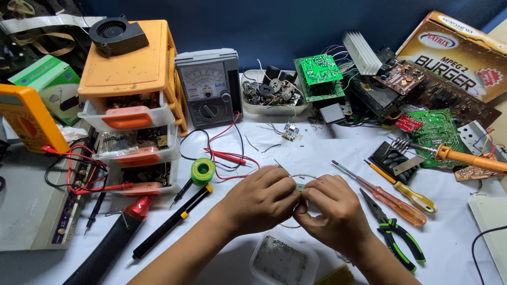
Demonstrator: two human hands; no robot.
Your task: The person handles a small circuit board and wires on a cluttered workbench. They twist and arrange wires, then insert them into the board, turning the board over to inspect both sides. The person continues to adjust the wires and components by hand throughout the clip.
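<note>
My left hand (261, 200) and my right hand (332, 208) meet over the white table (317, 153), fingertips pinched together on a small green part (300, 187) with thin wire leads that curve out above and below the fingers. A clear plastic tub (284, 258) with small parts sits just below my hands. Green-handled pliers (396, 232) lie right of my right hand.
An orange drawer cabinet (132, 89) with a black fan (117, 34) on top, an analog meter (208, 87), a solder roll (203, 170), red test leads (227, 155), screwdrivers (393, 198), a soldering iron (465, 157), green circuit boards (319, 74) and a parts tray (272, 95) surround the hands.
</note>
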